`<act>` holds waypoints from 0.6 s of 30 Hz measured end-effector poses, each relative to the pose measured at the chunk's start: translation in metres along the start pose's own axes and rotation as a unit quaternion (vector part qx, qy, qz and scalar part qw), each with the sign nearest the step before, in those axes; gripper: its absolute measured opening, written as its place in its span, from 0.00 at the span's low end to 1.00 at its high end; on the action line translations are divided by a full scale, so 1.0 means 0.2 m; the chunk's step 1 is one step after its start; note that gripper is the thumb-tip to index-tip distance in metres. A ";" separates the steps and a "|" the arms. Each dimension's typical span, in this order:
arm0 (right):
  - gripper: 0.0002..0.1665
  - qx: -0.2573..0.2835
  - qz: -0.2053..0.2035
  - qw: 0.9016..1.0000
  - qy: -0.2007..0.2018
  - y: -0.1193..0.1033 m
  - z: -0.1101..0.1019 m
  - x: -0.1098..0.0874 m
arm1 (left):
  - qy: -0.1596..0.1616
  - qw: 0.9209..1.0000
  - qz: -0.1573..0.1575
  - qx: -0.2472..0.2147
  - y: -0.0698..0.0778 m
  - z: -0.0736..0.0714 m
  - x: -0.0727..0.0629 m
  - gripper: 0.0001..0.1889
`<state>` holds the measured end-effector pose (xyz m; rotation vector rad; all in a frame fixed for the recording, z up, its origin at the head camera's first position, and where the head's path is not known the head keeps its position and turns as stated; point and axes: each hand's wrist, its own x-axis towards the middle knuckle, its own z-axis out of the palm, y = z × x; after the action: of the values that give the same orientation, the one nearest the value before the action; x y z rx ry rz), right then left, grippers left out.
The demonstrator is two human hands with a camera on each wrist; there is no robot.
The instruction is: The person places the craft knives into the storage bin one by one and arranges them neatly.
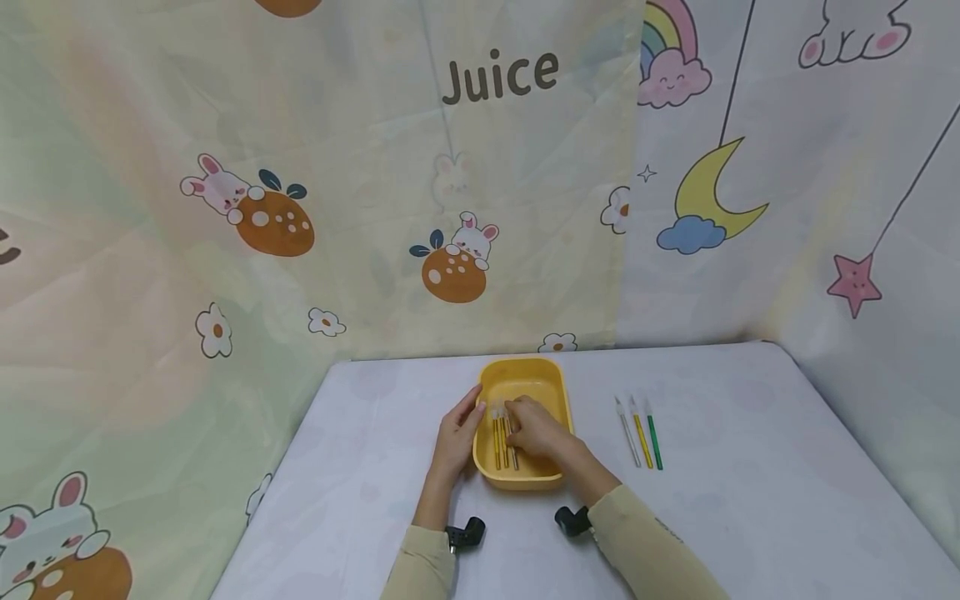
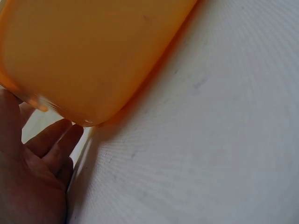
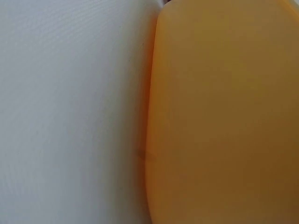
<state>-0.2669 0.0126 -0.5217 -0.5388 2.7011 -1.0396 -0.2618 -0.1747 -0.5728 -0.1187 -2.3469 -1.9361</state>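
Note:
In the head view a yellow plastic tray (image 1: 523, 377) stands on the table. My left hand (image 1: 454, 435) holds its left side, thumb at the rim and fingers along the outer wall. In the left wrist view the fingers of that hand (image 2: 39, 163) touch the tray's edge (image 2: 93, 65). Inside the tray, my right hand (image 1: 538, 429) has its fingers curled at a slim brown stick (image 1: 515, 460), partly covering it. Beside that stick lie slim yellow sticks (image 1: 497, 446) with pale tips. The right wrist view shows only the tray's outer wall (image 3: 224, 112) and the tabletop.
Right of the tray, a silver stick (image 1: 627, 432), a yellow stick (image 1: 641, 433) and a green stick (image 1: 655, 440) lie side by side, pale pointed tips away from me. Printed cloth (image 1: 360, 250) hangs behind the white-covered table (image 1: 750, 483).

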 end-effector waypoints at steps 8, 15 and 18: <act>0.36 0.004 -0.022 0.998 0.064 0.00 -0.02 -0.01 | 0.002 1.000 -0.004 -0.013 0.02 0.01 0.00 0.25; 0.34 -0.004 -0.033 0.991 0.132 -0.01 -0.04 -0.02 | 0.003 1.000 -0.007 -0.005 0.02 0.01 0.00 0.24; 0.34 0.003 -0.040 0.989 0.143 -0.02 -0.05 -0.03 | 0.001 1.000 -0.003 0.001 0.02 0.00 -0.01 0.23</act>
<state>-0.2645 0.0186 -0.5113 -0.5377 2.9421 -1.2323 -0.2604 -0.1732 -0.5701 -0.1090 -2.3503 -1.9351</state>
